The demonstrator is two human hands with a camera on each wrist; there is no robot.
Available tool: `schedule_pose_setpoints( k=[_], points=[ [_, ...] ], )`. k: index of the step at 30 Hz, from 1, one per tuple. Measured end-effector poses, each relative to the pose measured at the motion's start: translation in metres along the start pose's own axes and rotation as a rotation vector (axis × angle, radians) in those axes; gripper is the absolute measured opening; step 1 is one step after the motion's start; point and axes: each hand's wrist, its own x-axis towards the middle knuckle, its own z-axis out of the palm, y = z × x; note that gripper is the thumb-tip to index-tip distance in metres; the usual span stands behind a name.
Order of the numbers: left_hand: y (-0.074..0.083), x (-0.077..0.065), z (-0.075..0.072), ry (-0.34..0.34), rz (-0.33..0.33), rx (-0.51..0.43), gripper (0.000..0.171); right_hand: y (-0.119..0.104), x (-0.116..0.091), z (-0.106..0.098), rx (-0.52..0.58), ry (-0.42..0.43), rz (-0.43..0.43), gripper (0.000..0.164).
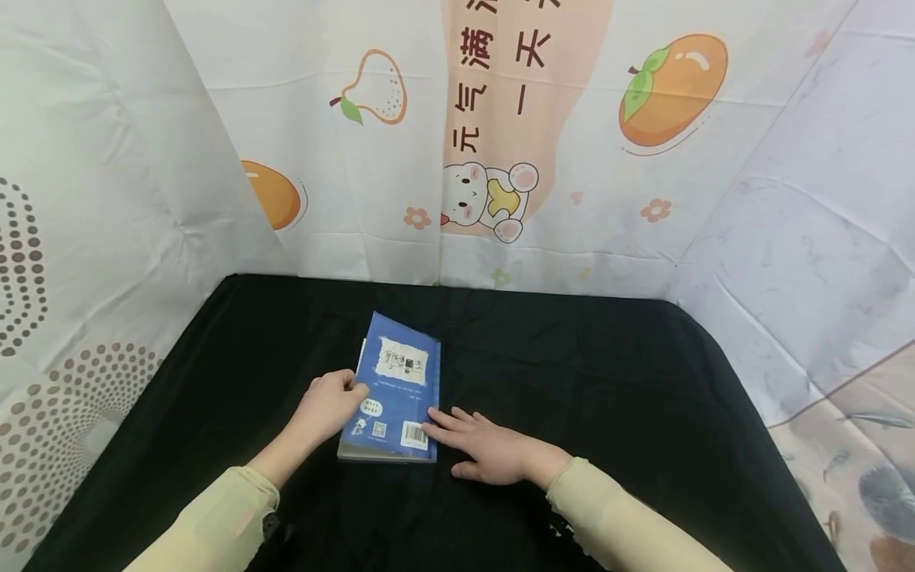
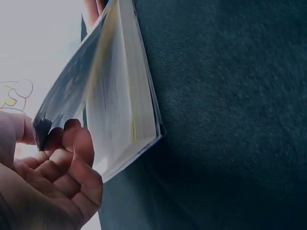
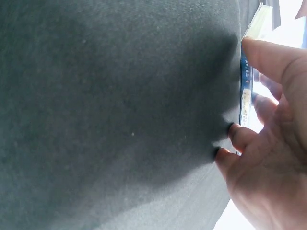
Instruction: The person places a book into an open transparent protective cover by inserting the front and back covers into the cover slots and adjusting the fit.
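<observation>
A blue book (image 1: 400, 397) lies on the black cloth, its cover partly lifted along the left side. In the head view, a white label and a barcode show on that cover. My left hand (image 1: 332, 409) pinches the cover's free edge between thumb and fingers. Pages (image 2: 115, 105) show beneath the raised cover in the left wrist view. Along the book's right side, my right hand (image 1: 489, 449) lies with spread, fairly straight fingers, some fingertips touching the cover near the spine. The right wrist view shows the spine (image 3: 246, 86) beside those fingers.
Black cloth (image 1: 608, 397) covers the table around the book. Behind it hangs a white curtain (image 1: 557, 183) printed with fruit, a bear and characters. More pale curtains stand at the left (image 1: 114, 199) and right (image 1: 808, 238).
</observation>
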Motion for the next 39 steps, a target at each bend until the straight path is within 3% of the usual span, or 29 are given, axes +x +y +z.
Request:
schedule_pose_setpoints(
  k=[7,26,31,36,39],
  points=[
    [-0.005,0.000,0.002,-0.023,-0.017,0.054,0.018,-0.001,0.002,0.003,-0.100,0.007,0.004,0.067],
    [-0.014,0.004,0.003,-0.035,-0.049,0.144,0.016,-0.004,0.002,0.004,-0.095,0.003,0.026,0.069],
    [-0.016,0.009,0.005,-0.013,-0.058,0.162,0.031,-0.004,0.002,0.003,-0.089,-0.002,0.029,0.069],
    [-0.018,0.016,0.007,0.059,0.046,0.261,0.060,-0.004,0.002,0.002,-0.081,-0.005,0.030,0.069],
    [-0.019,0.020,0.009,0.089,0.122,0.356,0.065,-0.004,0.002,0.002,-0.078,-0.007,0.027,0.069]
  ],
)
